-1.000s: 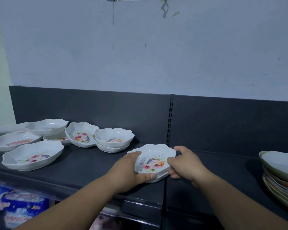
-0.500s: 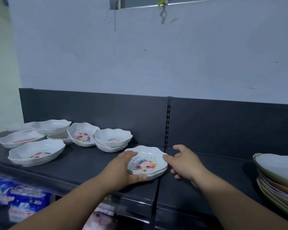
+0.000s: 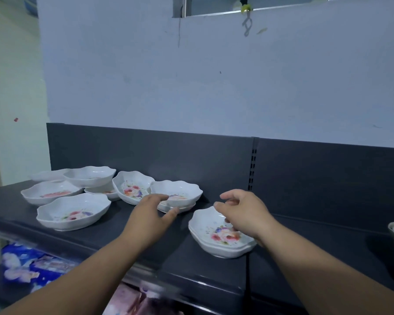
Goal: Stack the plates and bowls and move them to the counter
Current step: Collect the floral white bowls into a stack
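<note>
Bowl pair [image 3: 182, 189] sits at 11 o'clock of the near stack [image 3: 214, 246], left hand [image 3: 150, 214] and right hand [image 3: 243, 214] both loose and empty, so better grip opposite rims and lower it centred.

We see a white bowl [image 3: 222, 237] with a pink, red and purple flower print at its middle. The bowls at left [image 3: 73, 212] carry the same print on white. The shelf [image 3: 191, 267] is dark grey, the wall [image 3: 214, 87] pale blue-grey, and the packets [image 3: 27, 264] below are blue and white.
</note>
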